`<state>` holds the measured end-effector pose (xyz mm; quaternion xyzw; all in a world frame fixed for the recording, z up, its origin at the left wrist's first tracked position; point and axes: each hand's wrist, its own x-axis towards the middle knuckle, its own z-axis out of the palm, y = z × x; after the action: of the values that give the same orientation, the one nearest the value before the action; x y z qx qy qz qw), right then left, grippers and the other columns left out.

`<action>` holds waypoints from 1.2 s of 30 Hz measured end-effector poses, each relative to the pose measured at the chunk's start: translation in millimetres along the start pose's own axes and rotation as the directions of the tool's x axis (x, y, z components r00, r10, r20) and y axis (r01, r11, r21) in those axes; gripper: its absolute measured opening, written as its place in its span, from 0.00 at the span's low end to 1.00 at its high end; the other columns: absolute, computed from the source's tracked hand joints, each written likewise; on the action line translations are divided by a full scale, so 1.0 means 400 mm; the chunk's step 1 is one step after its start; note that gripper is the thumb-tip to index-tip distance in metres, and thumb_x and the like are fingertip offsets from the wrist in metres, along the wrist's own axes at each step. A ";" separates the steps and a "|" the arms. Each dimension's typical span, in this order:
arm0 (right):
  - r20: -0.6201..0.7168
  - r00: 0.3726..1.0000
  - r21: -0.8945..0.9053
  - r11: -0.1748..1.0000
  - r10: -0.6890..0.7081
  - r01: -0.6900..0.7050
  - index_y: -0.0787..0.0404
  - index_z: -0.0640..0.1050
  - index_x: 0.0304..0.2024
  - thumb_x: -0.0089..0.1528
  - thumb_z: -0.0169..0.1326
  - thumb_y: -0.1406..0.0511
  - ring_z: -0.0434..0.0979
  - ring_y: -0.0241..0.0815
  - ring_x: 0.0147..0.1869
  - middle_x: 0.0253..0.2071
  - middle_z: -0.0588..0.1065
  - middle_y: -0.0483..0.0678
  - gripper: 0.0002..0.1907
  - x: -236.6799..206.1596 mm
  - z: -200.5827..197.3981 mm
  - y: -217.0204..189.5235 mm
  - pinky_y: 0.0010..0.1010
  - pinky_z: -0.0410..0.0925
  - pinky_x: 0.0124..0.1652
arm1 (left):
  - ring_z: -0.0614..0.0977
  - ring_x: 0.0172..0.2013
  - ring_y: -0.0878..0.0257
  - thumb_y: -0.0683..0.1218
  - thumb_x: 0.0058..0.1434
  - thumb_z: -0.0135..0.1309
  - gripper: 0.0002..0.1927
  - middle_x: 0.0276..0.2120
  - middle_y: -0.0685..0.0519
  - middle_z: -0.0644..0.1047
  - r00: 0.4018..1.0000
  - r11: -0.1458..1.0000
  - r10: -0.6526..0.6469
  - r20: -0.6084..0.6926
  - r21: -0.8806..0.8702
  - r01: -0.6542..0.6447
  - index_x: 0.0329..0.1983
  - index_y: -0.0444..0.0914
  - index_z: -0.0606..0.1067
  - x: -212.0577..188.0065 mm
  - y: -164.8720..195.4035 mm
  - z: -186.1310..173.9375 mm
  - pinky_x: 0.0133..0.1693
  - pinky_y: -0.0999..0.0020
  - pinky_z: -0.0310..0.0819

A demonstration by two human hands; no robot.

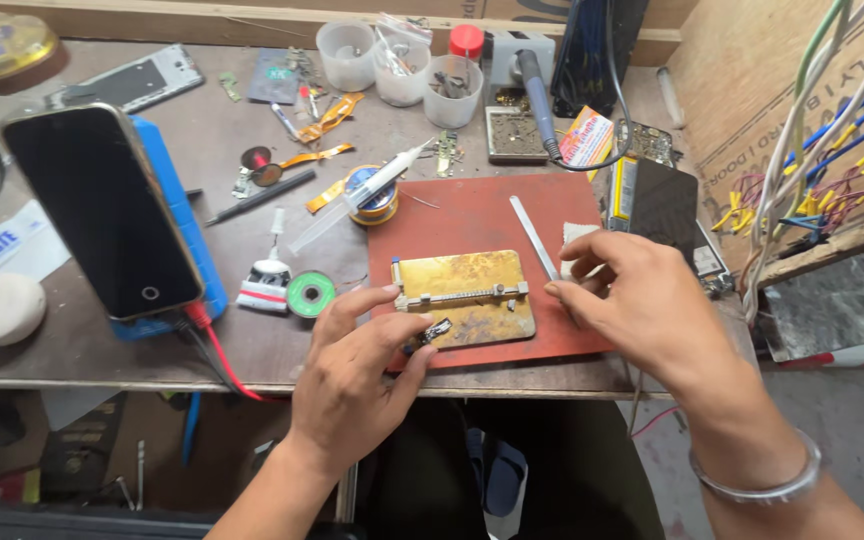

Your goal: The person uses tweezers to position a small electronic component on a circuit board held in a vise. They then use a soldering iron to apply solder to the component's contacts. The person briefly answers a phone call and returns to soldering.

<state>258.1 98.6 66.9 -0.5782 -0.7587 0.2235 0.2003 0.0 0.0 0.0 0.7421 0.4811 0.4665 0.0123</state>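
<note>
A brass holder plate point(472, 270) with a metal clamp bar point(462, 296) lies on a red mat point(472, 215) on the workbench. My left hand point(357, 375) pinches a small dark metal part point(430, 333) at the plate's front left corner. My right hand point(632, 295) hovers just right of the plate, its fingers curled by a small white cloth point(577, 238); whether it grips the cloth is unclear. A thin metal strip point(532, 235) lies on the mat by that hand. A metal bangle point(762, 480) sits on my right wrist.
A black phone point(102, 210) leans on a blue stand at left. Solder spools point(310, 293), a syringe point(362, 195), plastic cups point(452, 90), a soldering iron point(537, 95) and small parts litter the bench. Another dark phone point(664, 205) lies at right, coloured wires point(832, 150) beyond. The bench's front edge point(252, 385) runs below my hands.
</note>
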 end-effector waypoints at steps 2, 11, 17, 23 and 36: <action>0.000 1.000 -0.018 1.000 -0.008 0.008 0.63 0.81 0.45 0.53 0.66 0.62 0.86 0.40 0.35 0.36 0.83 0.50 0.19 0.003 0.011 0.017 0.31 0.76 0.37 | 0.77 0.58 0.52 0.42 0.57 0.64 0.17 0.33 0.55 0.80 1.000 1.000 -0.018 -0.004 -0.017 0.018 0.50 0.42 0.76 -0.001 -0.003 0.008 0.63 0.53 0.66; -0.104 0.984 -0.056 0.989 -0.142 0.137 0.64 0.80 0.48 0.52 0.60 0.70 0.84 0.42 0.34 0.41 0.80 0.53 0.19 -0.032 0.047 0.020 0.32 0.76 0.40 | 0.76 0.58 0.50 0.41 0.57 0.63 0.19 0.34 0.52 0.81 1.000 1.000 0.001 -0.007 -0.020 -0.001 0.51 0.40 0.75 -0.022 0.007 -0.027 0.59 0.53 0.67; -0.137 0.970 -0.099 0.977 -0.202 0.189 0.62 0.80 0.50 0.49 0.60 0.71 0.83 0.45 0.33 0.46 0.76 0.56 0.24 -0.072 0.049 0.033 0.34 0.74 0.42 | 0.75 0.59 0.49 0.41 0.56 0.63 0.19 0.39 0.51 0.82 0.999 0.999 0.030 -0.021 -0.041 -0.030 0.51 0.39 0.74 -0.053 0.031 -0.041 0.59 0.54 0.67; -0.101 0.987 -0.111 0.987 -0.127 0.116 0.60 0.79 0.52 0.48 0.62 0.67 0.84 0.49 0.42 0.42 0.81 0.56 0.27 -0.035 0.027 0.032 0.35 0.75 0.43 | 0.76 0.57 0.51 0.42 0.56 0.63 0.18 0.40 0.52 0.83 1.000 1.000 0.016 -0.012 -0.021 -0.016 0.50 0.40 0.75 -0.032 0.021 -0.033 0.59 0.53 0.66; 0.034 0.991 0.422 0.897 0.132 -0.134 0.59 0.73 0.59 0.53 0.62 0.73 0.76 0.34 0.29 0.50 0.77 0.46 0.31 -0.066 0.005 0.051 0.28 0.71 0.29 | 0.77 0.56 0.54 0.43 0.55 0.63 0.18 0.39 0.58 0.84 1.000 0.999 -0.007 0.008 -0.043 0.007 0.50 0.41 0.75 -0.032 0.023 -0.024 0.59 0.55 0.66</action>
<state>279.7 77.5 52.3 -0.5710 -0.6514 0.3970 0.3033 -1.4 -18.5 0.9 0.7418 0.4734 0.4740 0.0316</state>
